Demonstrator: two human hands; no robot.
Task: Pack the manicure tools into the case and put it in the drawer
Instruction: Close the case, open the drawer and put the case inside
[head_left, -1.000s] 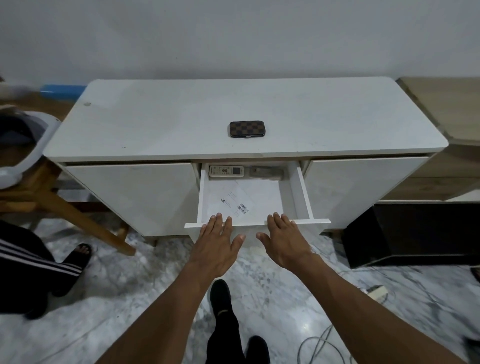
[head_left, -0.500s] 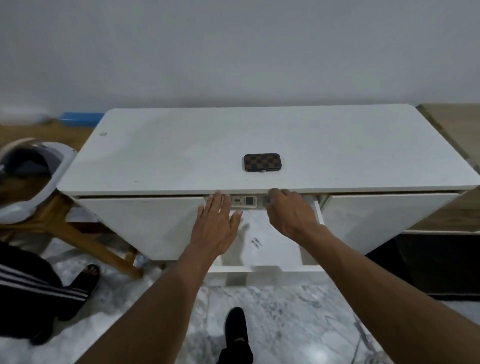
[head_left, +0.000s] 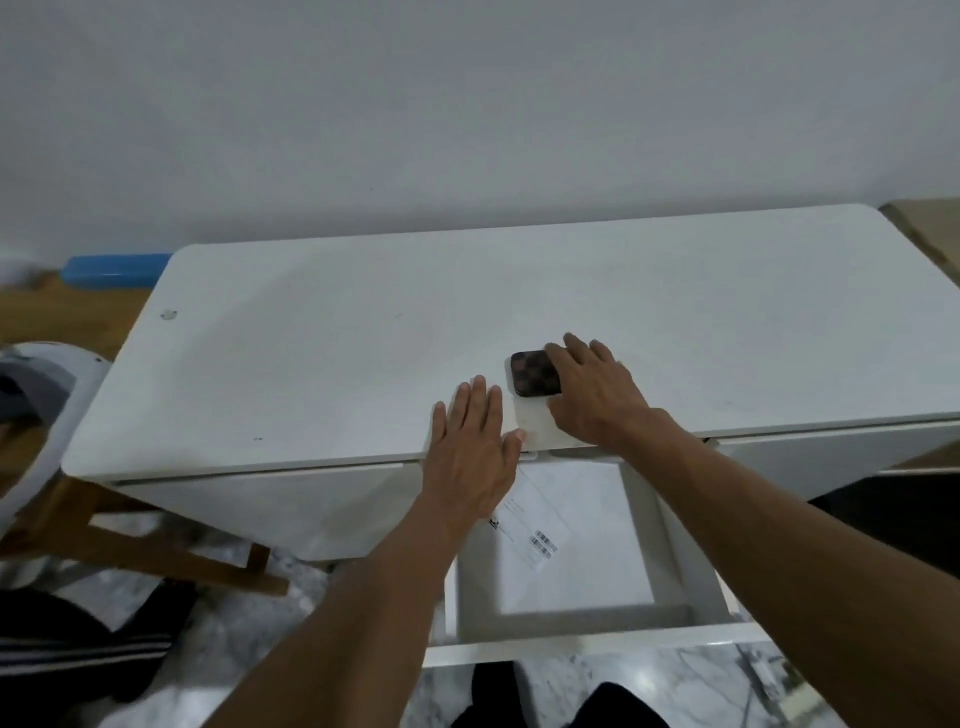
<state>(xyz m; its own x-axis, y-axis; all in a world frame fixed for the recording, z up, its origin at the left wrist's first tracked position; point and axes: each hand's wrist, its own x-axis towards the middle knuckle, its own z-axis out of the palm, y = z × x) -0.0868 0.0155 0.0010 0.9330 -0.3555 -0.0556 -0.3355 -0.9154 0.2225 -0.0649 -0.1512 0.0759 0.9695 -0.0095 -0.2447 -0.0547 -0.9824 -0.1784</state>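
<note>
The manicure case (head_left: 530, 371), small, dark brown and checkered, lies closed and flat on the white cabinet top (head_left: 337, 353) near its front edge. My right hand (head_left: 592, 395) covers the case's right end, fingers spread past its far side and thumb at its near side. My left hand (head_left: 470, 447) hovers open, fingers apart, over the cabinet's front edge just left of the case. Below both hands the centre drawer (head_left: 571, 644) stands pulled out, with a white labelled sheet (head_left: 571, 530) on its bottom. No loose manicure tools are visible.
A wooden chair frame (head_left: 130, 535) with a white seat stands left of the cabinet. Another person's striped dark trouser leg (head_left: 78, 649) is at the lower left. A blue box (head_left: 114, 267) lies against the wall. My feet (head_left: 498, 691) stand on the marble floor under the drawer.
Both hands rose from the drawer front to the cabinet top. My right hand reached the case and now lies over it. The view moved closer to the cabinet.
</note>
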